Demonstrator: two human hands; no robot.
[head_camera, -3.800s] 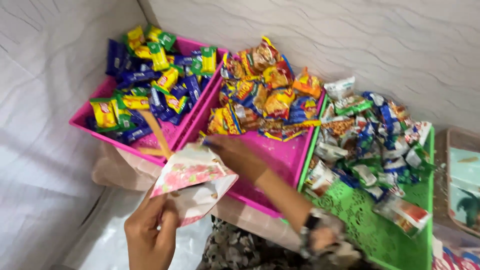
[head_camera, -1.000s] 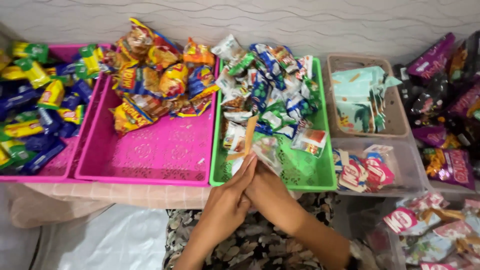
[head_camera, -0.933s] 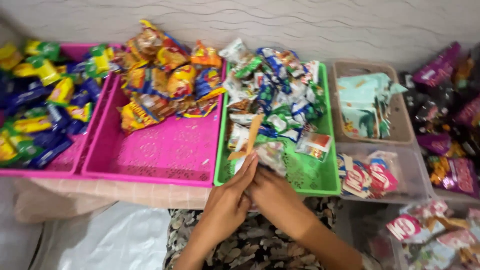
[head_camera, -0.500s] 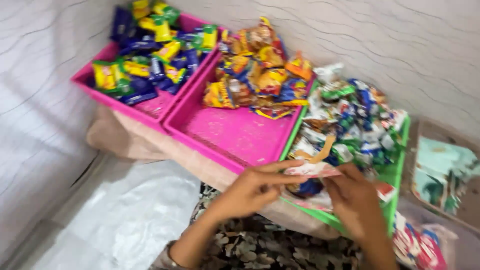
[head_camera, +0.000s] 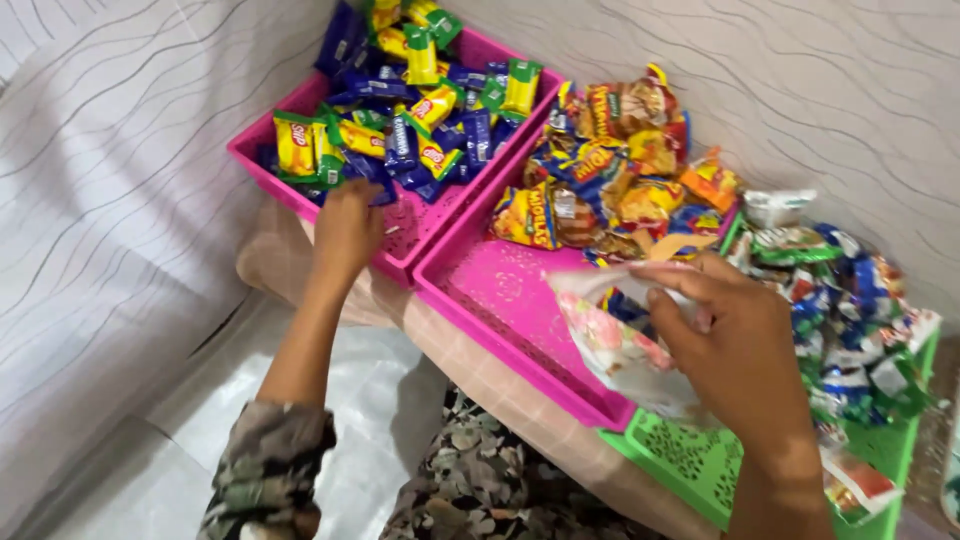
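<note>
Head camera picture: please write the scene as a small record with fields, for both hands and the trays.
left hand: reaches into the far pink tray, fingers at the blue and yellow snack packets
right hand: holds a small floral bag open at its mouth
middle pink tray: orange and yellow snack packets at the far end, near part bare
green tray: mixed small packets piled inside
surface under trays: beige cloth
behind: pale wall with wavy lines
</note>
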